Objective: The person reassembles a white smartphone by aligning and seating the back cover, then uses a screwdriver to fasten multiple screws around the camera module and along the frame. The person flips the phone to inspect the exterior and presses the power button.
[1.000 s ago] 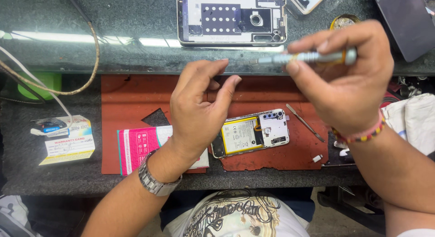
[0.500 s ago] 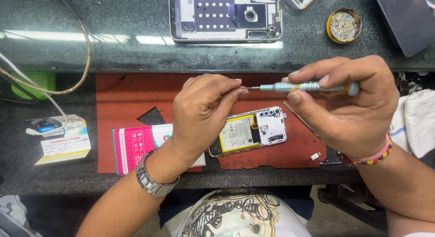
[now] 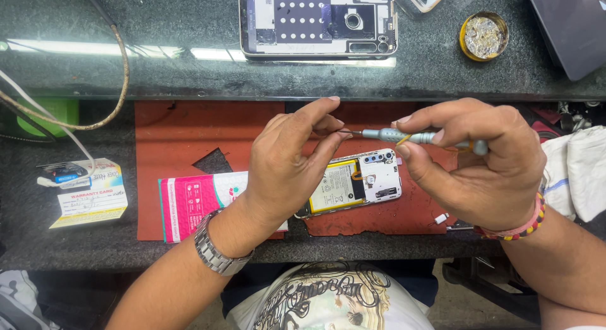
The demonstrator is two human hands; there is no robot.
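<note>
My right hand [image 3: 486, 172] holds a slim grey screwdriver [image 3: 404, 136] level, tip pointing left. My left hand [image 3: 284, 172] pinches thumb and fingers around that tip; whether a small part sits between them is hidden. Both hands hover above an opened phone [image 3: 360, 182] lying on a red mat [image 3: 183, 134], its yellow-edged battery and camera module showing. The left hand covers the phone's left end. A metal watch is on my left wrist and a beaded band on my right.
A pink box [image 3: 196, 200] lies under my left forearm. A second phone frame [image 3: 315, 21] and a round tin [image 3: 483, 36] sit on the far ledge. A card [image 3: 88, 200], a cable [image 3: 120, 71] and a green object [image 3: 57, 112] are left, white cloth [image 3: 581, 172] right.
The right hand has brought the screwdriver down from the ledge toward the phone. The left fingers have closed on its tip, and both hands now sit closer together.
</note>
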